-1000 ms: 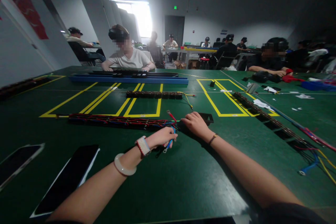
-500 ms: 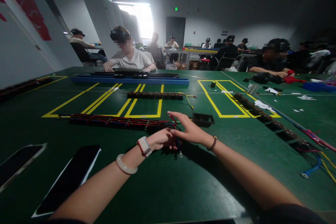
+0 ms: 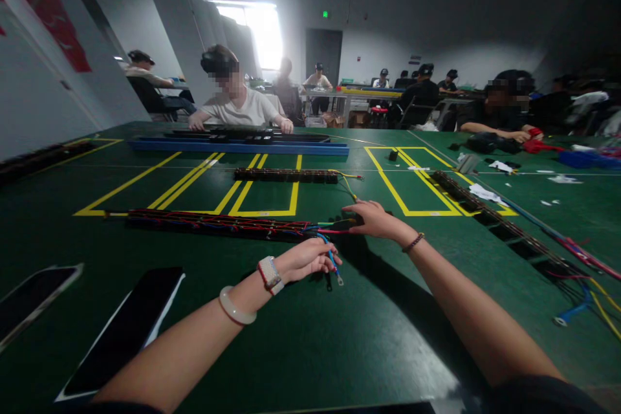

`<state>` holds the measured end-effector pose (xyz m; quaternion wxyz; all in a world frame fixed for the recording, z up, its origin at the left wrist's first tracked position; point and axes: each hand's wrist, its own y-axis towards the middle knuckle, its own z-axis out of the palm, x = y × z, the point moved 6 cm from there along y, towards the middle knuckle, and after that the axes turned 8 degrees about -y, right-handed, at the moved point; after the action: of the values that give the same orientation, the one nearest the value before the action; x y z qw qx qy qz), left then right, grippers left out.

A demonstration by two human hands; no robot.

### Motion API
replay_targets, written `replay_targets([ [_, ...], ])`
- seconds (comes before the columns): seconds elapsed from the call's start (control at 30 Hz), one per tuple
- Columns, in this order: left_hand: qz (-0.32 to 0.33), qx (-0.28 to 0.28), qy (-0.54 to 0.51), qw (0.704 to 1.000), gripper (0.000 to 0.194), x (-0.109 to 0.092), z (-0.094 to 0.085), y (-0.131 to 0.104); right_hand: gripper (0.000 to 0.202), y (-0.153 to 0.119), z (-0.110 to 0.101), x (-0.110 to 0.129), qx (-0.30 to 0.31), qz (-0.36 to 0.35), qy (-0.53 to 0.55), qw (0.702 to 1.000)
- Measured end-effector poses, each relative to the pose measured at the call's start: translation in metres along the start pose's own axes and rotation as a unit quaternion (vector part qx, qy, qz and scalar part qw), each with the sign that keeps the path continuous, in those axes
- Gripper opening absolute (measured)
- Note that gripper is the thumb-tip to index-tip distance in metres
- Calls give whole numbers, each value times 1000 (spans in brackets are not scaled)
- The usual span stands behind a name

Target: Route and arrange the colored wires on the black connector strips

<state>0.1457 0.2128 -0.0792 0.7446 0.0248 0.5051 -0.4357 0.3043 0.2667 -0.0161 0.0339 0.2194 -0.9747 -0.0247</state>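
Observation:
A long black strip-like assembly (image 3: 218, 224) with red and blue wires along it lies across the table in front of me. Loose wires come off its right end. My left hand (image 3: 305, 259) is closed at that end, with the blue wire (image 3: 332, 256) between its fingers; a ring terminal (image 3: 340, 281) hangs from the wire's tip. To the right, my right hand (image 3: 376, 218) has its thumb and fingers closing at the red wire (image 3: 332, 231), which runs straight out from the strip. The green wire (image 3: 336, 224) passes just above it.
Two phone-like slabs (image 3: 130, 323) lie at the left. Beyond are a shorter black strip (image 3: 286, 174), a blue rail (image 3: 242, 147) and yellow tape outlines. Another wired strip (image 3: 485, 213) slants along the right. Co-workers sit across the table.
My right hand has moved right, away from my left hand, and the red wire now stretches towards it. The blue wire shows more plainly in my left hand. The black tray is now hidden.

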Motion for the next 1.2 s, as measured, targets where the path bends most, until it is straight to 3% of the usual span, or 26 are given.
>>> replay_targets([
  [0.17, -8, 4, -39, 999, 13, 3, 3, 0, 44, 4, 20, 9, 18, -32, -60, 998],
  [0.37, -9, 3, -93, 996, 13, 6, 6, 1, 23, 2, 8, 19, 43, -45, -42, 997],
  [0.63, 28, -18, -67, 997, 15, 9, 9, 3, 30, -16, -8, 48, 132, -38, 15, 990],
  [0.9, 34, -63, 3, 997, 19, 15, 6, 2, 31, -22, -5, 62, 154, -53, 37, 986],
  [1.07, 50, -11, -32, 998, 18, 15, 8, 6, 44, -19, -5, 48, 136, -27, 78, 987],
  [1.2, 31, 53, -95, 994, 13, 14, 9, 7, 25, -8, -1, 31, 99, -16, 74, 992],
])
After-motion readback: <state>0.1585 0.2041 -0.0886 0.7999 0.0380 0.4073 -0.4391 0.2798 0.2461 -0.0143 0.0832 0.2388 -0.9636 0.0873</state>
